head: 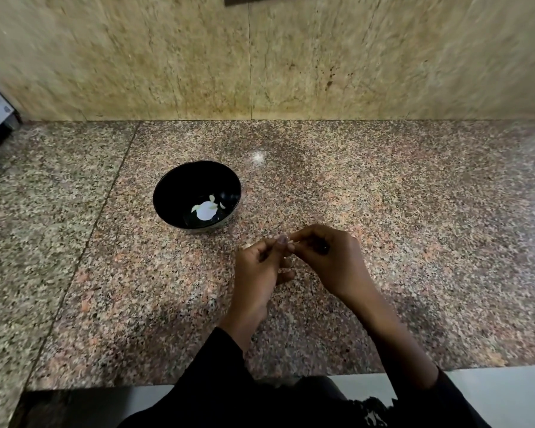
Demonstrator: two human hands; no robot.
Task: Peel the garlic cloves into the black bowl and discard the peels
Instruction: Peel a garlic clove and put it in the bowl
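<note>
Head view. Both hands are held together just below the centre of the frame, above the speckled granite counter (383, 211). The left hand (260, 270) is raised with its thumb and forefinger tips brought together at the top, the remaining fingers curled loosely beneath. The right hand (328, 257) is turned inward from the right, its fingertips met against those of the left. A small pale piece, taken to be a garlic clove (291, 241), is pinched between the fingertips of both hands; its outline is blurred, and peel cannot be told from clove. Dark sleeves (217, 366) are seen on both forearms at the lower edge.

The black bowl (167, 193) is stood on the counter, left of centre and just above and to the left of the hands, apart from them. Several peeled cloves (212, 205) are seen at its bottom, beside a bright white reflection. A beige stone wall (136, 57) is recorded across the upper frame.
</note>
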